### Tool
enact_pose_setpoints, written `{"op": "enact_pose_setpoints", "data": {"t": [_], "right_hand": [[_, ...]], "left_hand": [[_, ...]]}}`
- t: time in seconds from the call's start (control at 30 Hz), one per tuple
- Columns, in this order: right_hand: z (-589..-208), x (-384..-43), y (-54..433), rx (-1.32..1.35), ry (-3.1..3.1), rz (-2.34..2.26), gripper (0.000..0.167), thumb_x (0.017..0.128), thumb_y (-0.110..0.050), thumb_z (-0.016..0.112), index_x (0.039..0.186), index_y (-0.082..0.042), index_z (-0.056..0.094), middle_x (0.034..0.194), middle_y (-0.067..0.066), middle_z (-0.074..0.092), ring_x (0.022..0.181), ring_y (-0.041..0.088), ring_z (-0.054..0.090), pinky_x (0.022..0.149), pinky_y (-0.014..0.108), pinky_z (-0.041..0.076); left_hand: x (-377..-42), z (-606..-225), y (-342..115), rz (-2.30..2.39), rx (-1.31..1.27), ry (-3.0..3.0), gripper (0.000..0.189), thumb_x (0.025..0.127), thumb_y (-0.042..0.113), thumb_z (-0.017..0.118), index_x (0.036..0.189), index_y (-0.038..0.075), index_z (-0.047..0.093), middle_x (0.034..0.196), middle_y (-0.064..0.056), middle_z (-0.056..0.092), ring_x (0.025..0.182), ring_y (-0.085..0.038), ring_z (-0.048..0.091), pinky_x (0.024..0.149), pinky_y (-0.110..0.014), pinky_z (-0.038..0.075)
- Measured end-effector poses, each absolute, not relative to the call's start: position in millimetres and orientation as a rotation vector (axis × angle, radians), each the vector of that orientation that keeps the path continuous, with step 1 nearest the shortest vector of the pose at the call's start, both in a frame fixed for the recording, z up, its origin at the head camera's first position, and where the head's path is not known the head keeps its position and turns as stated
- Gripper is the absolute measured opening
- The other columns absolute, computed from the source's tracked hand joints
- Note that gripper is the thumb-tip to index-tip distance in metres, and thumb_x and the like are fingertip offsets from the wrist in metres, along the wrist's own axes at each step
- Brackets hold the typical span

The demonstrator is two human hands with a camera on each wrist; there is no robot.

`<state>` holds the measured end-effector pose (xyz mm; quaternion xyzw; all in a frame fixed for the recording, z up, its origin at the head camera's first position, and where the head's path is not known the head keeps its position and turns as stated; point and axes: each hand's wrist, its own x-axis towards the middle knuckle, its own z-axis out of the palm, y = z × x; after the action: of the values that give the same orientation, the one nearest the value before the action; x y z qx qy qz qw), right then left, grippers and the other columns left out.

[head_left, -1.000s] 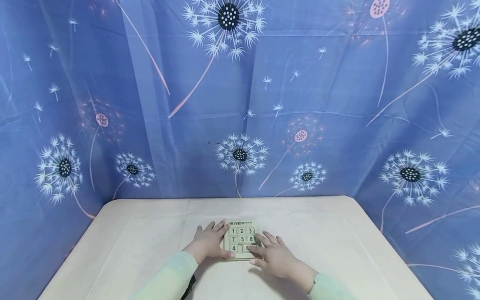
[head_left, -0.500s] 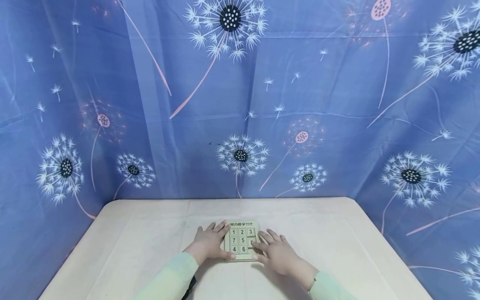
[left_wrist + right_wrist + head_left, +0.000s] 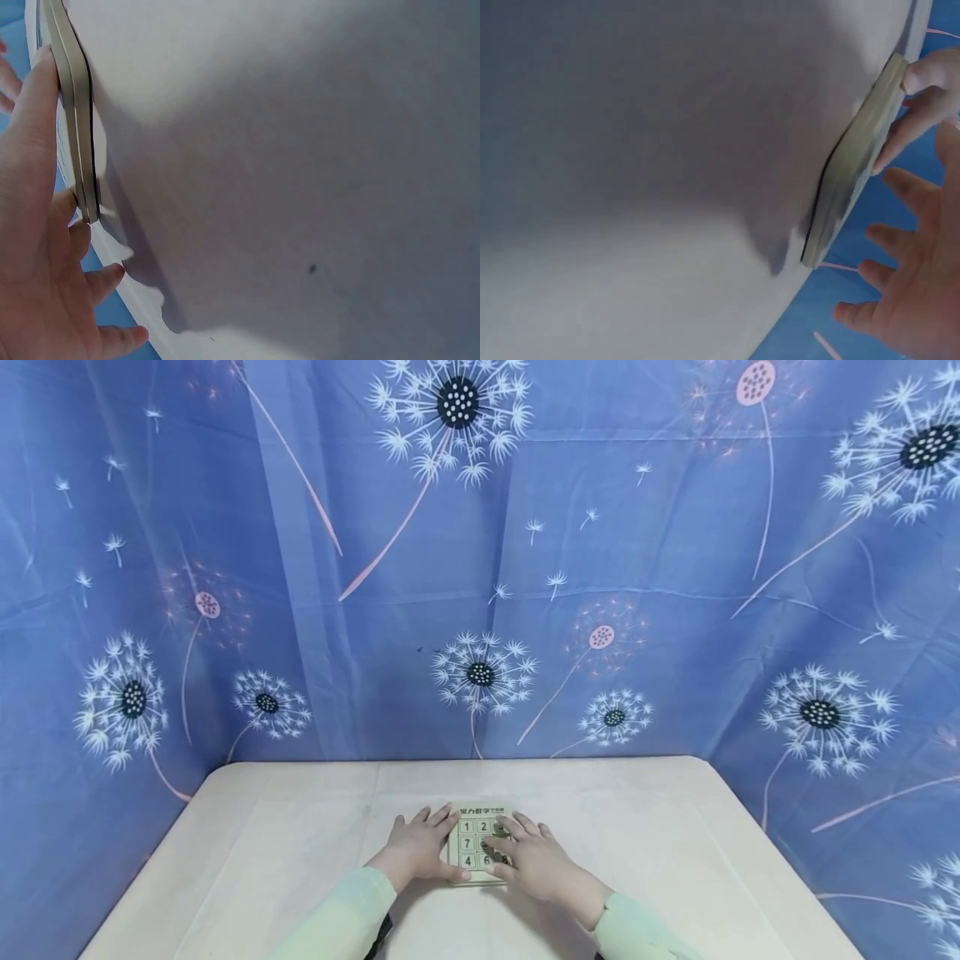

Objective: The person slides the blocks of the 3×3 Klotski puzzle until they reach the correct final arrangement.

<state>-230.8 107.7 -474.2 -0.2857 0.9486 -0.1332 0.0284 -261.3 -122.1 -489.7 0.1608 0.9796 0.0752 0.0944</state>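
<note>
In the head view, a pale square sliding number puzzle [image 3: 467, 843] lies on the table. My left hand [image 3: 417, 846] grips its left side, thumb at the near edge and fingers by the far left corner. The left wrist view shows the left thumb [image 3: 39, 105] lying along the puzzle's edge [image 3: 79, 112]. Over the puzzle's right part spreads my right hand [image 3: 536, 860], fingers loosely extended and covering some tiles. The 1, 2, 7, 4 and 6 tiles show; an 8 [image 3: 505, 860] sits at the lower right. From the right wrist, the right hand [image 3: 915, 277] appears above the puzzle [image 3: 855, 157]; contact is unclear.
A light cloth covers the table [image 3: 300, 827]. Behind and at both sides hangs a blue curtain [image 3: 390, 677] printed with dandelions. Pale green sleeves [image 3: 341, 906] cover both forearms.
The 6 tile has slid left to the bottom middle, then the 8 tile down to the bottom right. My right hand has shifted left over the puzzle. The left hand stays put.
</note>
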Motion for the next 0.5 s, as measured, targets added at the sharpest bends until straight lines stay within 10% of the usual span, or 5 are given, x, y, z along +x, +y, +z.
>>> {"op": "enact_pose_setpoints", "data": {"t": [0.5], "right_hand": [[-474,-235,124,-0.838,2.935,-0.383,0.049,0.101,-0.047,0.057,0.137,-0.015,0.066,0.157,0.023,0.047,0.147,0.053,0.038,0.112,0.081,0.032]], "left_hand": [[-262,-490,-122,0.234,0.465,2.894,0.101,0.077,0.074,0.073,0.158,0.022,0.041,0.168,-0.001,0.036,0.153,-0.037,0.037,0.12,-0.07,0.032]]}}
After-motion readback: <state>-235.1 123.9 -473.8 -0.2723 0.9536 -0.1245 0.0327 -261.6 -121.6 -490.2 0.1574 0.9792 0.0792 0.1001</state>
